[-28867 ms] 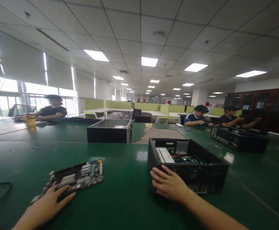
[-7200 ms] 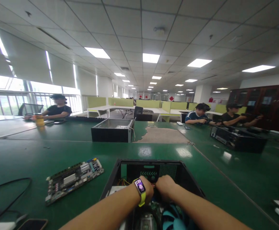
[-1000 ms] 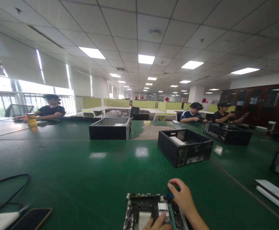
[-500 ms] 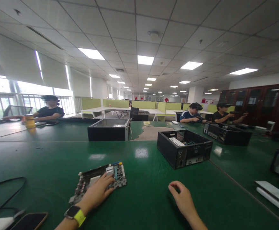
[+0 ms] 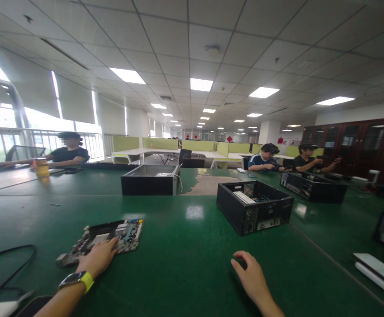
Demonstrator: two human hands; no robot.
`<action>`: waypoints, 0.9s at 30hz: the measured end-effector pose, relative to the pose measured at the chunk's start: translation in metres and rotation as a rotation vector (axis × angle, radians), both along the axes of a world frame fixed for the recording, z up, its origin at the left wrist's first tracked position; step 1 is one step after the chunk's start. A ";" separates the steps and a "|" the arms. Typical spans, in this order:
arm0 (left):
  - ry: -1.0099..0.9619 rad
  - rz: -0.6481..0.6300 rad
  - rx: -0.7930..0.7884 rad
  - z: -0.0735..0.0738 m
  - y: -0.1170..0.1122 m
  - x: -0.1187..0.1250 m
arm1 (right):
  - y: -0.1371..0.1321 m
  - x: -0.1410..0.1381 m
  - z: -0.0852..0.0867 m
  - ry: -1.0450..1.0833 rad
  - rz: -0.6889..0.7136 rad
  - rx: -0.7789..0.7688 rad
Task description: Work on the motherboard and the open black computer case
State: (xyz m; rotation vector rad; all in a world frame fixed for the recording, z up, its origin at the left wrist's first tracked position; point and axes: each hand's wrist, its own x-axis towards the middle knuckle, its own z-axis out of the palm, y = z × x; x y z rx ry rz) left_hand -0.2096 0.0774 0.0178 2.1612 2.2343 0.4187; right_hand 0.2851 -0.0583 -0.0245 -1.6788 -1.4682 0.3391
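My left hand (image 5: 98, 256), with a watch on its wrist, lies on a computer motherboard (image 5: 129, 235) flat on the green table. Its fingers stretch over the board's surface, covering part of the near side; they are not wrapped round it. White slots and a pale square in the middle show on the board. To the right, my right hand (image 5: 251, 274) is held just over or on the table, fingers loosely curved and apart from the thumb, with nothing in it. Beyond that hand is an open black computer case (image 5: 257, 209) with wires inside.
Another open case (image 5: 149, 185) stands further back, and a third case (image 5: 312, 187) is near two seated people at right. Someone sits at far left by a yellowish jar (image 5: 42, 168). A black cable (image 5: 33, 259) loops at left; a white panel (image 5: 379, 273) lies at right.
The motherboard has slid to the left and slightly away from me, turning a little, with my left hand on it. My right hand has hardly moved.
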 end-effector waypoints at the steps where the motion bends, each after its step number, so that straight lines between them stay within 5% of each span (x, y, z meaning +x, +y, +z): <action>1: 0.006 0.005 -0.007 0.000 -0.001 0.001 | 0.003 0.001 0.005 -0.037 -0.024 0.012; 6: 0.092 0.016 0.012 -0.005 -0.007 0.007 | 0.037 0.023 0.058 -0.394 -0.175 0.008; 13: 0.141 -0.017 0.053 -0.012 -0.019 0.002 | 0.089 0.063 0.127 -0.582 -0.268 -0.065; 27: 0.139 -0.088 0.197 -0.004 -0.027 0.021 | 0.109 0.085 0.139 -0.673 -0.277 -0.342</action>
